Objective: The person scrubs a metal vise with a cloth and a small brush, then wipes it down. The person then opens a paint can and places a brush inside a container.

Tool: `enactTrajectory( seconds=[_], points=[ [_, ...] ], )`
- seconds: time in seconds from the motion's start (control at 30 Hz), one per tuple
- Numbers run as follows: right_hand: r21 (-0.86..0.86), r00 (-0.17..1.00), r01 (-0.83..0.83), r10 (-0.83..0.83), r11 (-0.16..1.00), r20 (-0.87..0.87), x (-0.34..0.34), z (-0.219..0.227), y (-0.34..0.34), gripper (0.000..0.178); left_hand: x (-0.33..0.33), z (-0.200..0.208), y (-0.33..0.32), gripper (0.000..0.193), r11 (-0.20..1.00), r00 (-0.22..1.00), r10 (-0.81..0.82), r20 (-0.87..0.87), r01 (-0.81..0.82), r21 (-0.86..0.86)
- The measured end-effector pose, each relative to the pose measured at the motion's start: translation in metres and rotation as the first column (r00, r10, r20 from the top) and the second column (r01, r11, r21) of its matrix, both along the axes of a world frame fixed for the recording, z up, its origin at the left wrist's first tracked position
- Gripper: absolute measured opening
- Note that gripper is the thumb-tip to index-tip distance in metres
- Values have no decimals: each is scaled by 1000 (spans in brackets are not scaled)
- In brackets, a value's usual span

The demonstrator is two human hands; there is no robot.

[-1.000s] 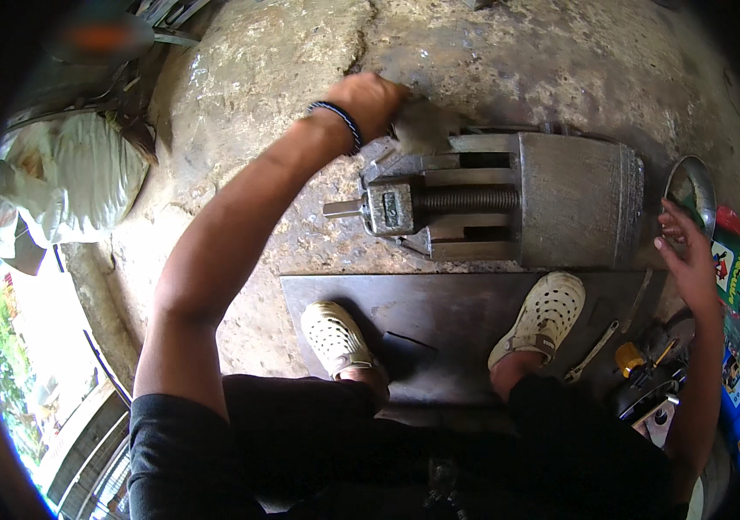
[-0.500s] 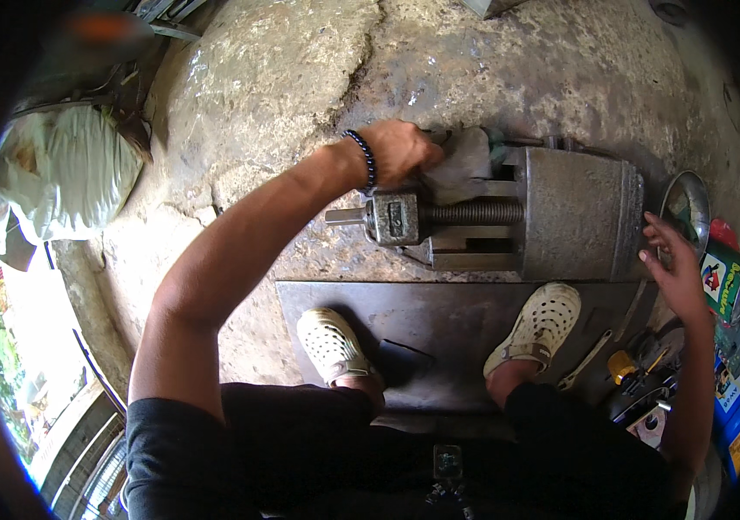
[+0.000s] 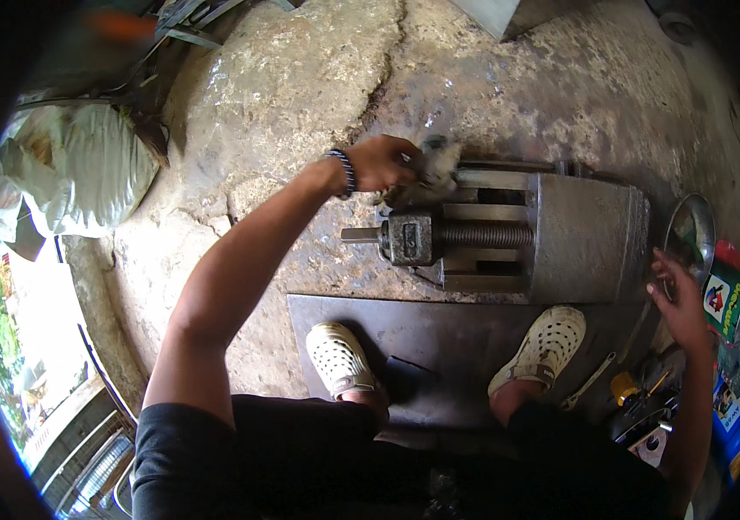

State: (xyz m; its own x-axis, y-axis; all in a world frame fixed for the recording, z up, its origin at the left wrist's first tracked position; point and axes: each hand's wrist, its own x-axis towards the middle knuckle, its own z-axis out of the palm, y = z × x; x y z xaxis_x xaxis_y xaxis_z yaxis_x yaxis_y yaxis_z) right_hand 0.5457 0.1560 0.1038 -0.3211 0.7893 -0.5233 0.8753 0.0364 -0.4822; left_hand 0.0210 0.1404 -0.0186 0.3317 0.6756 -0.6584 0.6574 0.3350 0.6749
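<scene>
A heavy grey machine vise (image 3: 591, 238) lies on the floor, its threaded screw (image 3: 487, 234) pointing left toward a square-ended block. My left hand (image 3: 377, 165) is closed round a crumpled grey rag (image 3: 439, 166), smeared by motion. It holds the rag at the far left corner of the vise, over the end of the far rail. Past the right end of the vise, my right hand (image 3: 682, 299) hovers with fingers apart and nothing in it. A round metal bowl (image 3: 711, 217) with something greenish inside stands just beyond that hand.
My feet in cream clogs (image 3: 340, 357) rest on a dark metal sheet (image 3: 448, 342). At the right are a wrench (image 3: 591, 381), a yellow-ended tool (image 3: 623, 387), a green can (image 3: 728, 299) and a blue container (image 3: 734, 412). A metal box (image 3: 517, 16) stands at the far edge.
My left hand has drawn the rag leftward along the far rail, off the middle of the vise. The right hand stays beside the vise's right end. The whole view has shifted slightly.
</scene>
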Motion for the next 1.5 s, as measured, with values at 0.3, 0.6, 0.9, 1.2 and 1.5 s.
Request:
enactTrajectory(
  seconds=[0.3, 0.6, 0.9, 1.2, 1.5],
  points=[
    [-24, 999, 14, -13, 1000, 31, 3, -1, 1, 60, 30, -27, 18, 81, 884, 890, -316, -329, 402, 238],
    [-27, 999, 1, 0, 1000, 36, 2, 0, 0, 58, 38, -25, 1, 79, 974, 945, -63, -320, 129, 187],
    [14, 999, -15, 15, 1000, 32, 0, 2, -3, 57, 12, -14, -5, 76, 996, 916, -9, -402, 42, 73],
    [3, 995, 6, -6, 1000, 99, 9, 5, -8, 59, -1, 6, -11, 67, 975, 970, 38, -240, 16, 221],
    [-8, 996, -61, 62, 998, 69, -1, 0, 0, 57, 24, -30, -1, 67, 929, 967, -113, -228, 184, 320]
  ],
)
